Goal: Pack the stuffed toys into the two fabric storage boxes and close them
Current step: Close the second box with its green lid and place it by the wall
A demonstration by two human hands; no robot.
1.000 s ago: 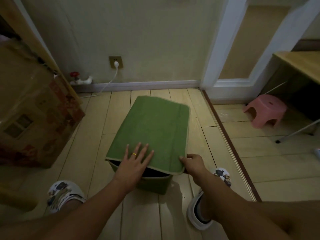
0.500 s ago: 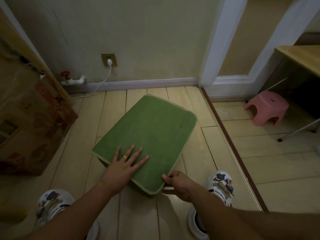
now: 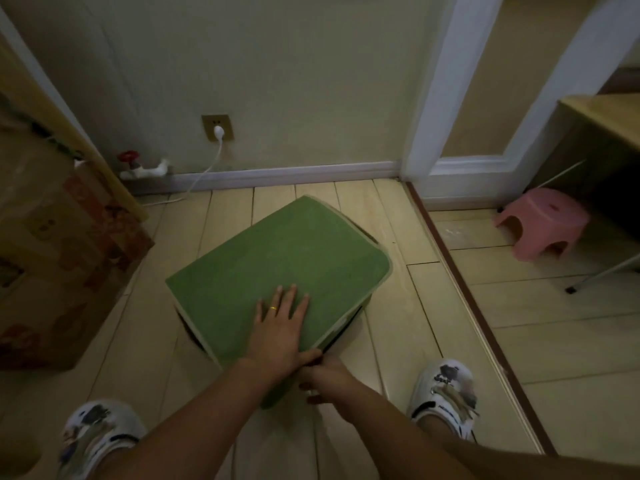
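A green fabric storage box point(image 3: 277, 265) with pale trim stands on the wooden floor, turned corner-on toward me, its lid lying down over the top. My left hand point(image 3: 280, 327) presses flat on the lid near the closest corner, fingers straight. My right hand point(image 3: 322, 379) sits at that corner just below the lid edge, fingers curled and pinching something small there that looks like a zipper pull. A dark gap shows under the lid along the right side. No stuffed toys are in view.
A large cardboard box point(image 3: 52, 258) stands at the left. A pink plastic stool point(image 3: 543, 223) sits at the right under a wooden desk point(image 3: 602, 119). A white cable runs from a wall socket point(image 3: 217, 128). My feet in white shoes point(image 3: 446, 393) flank the box.
The box has turned clockwise, so a corner now faces me. The lid has come down flat. My right hand has moved from the right lid edge to the near corner.
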